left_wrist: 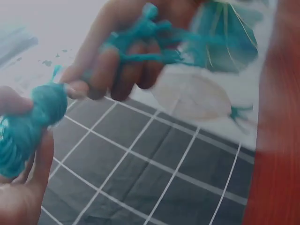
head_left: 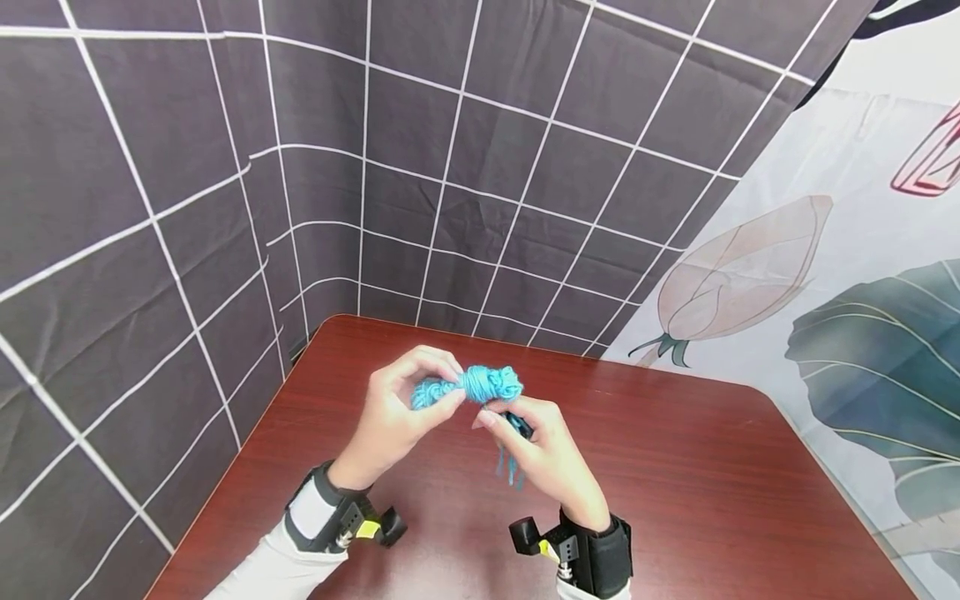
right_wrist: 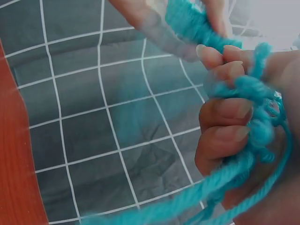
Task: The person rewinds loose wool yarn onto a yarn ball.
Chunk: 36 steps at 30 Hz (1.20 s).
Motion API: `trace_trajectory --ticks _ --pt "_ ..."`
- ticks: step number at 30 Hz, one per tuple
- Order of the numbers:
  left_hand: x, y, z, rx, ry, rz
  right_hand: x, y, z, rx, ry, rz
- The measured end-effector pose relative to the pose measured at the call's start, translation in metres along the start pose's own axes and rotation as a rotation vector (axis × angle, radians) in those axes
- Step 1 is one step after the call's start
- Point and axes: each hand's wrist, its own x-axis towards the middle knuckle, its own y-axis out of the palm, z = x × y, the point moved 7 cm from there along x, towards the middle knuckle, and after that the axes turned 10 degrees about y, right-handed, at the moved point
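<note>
A bundle of turquoise yarn (head_left: pixel 489 383), wound tight around its middle, is held above the table. My left hand (head_left: pixel 393 404) pinches its left part between thumb and fingers. Close against the bundle's right underside, my right hand (head_left: pixel 555 446) curls its fingers round loose turquoise yarn strands (right_wrist: pixel 260 129), which look knotted and tangled in the palm. Their loose ends (head_left: pixel 512 471) hang below that hand. In the left wrist view, the bundle (left_wrist: pixel 18 140) bulges on both sides of the pinch. A small dark patch by the right fingers is too unclear to identify.
Below the hands lies a reddish-brown wooden table (head_left: pixel 675 467). A dark grey cloth with white grid lines (head_left: pixel 420 167) hangs behind and to the left. To the right is a white cloth (head_left: pixel 750 333) printed with leaves and a bud. Both wrists wear black camera straps.
</note>
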Motion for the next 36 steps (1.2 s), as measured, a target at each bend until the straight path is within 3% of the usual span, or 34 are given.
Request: trace_trajectory --ticks 4,10,14,17,20,23,27,32,36 --pt "0.004 0.003 -0.009 0.158 0.039 0.003 0.000 -0.001 0.008 -0.041 0.014 -0.019" --pt "0.003 0.010 -0.010 0.336 0.035 0.108 -0.002 -0.010 0.010 0.002 0.010 -0.064" --pt "0.001 0.019 -0.008 0.284 0.014 0.236 -0.003 -0.018 0.010 -0.016 -0.022 -0.133" --pt "-0.001 0.026 -0.009 0.169 0.013 0.335 -0.004 -0.022 0.007 -0.041 -0.044 -0.176" --pt "-0.002 0.029 -0.010 0.040 0.010 0.383 -0.005 -0.024 -0.003 -0.054 -0.053 -0.187" --pt "-0.001 0.027 -0.011 -0.079 -0.002 0.341 -0.004 -0.022 -0.018 -0.048 -0.036 -0.160" --pt "0.000 0.017 -0.006 -0.156 -0.011 0.191 -0.002 -0.018 -0.030 -0.016 -0.013 -0.098" --pt "-0.005 0.003 0.009 -0.070 0.014 0.039 0.000 -0.008 -0.012 0.028 -0.016 -0.015" --pt "-0.003 0.000 0.002 0.032 0.038 -0.034 0.001 -0.003 0.003 0.010 0.010 0.012"
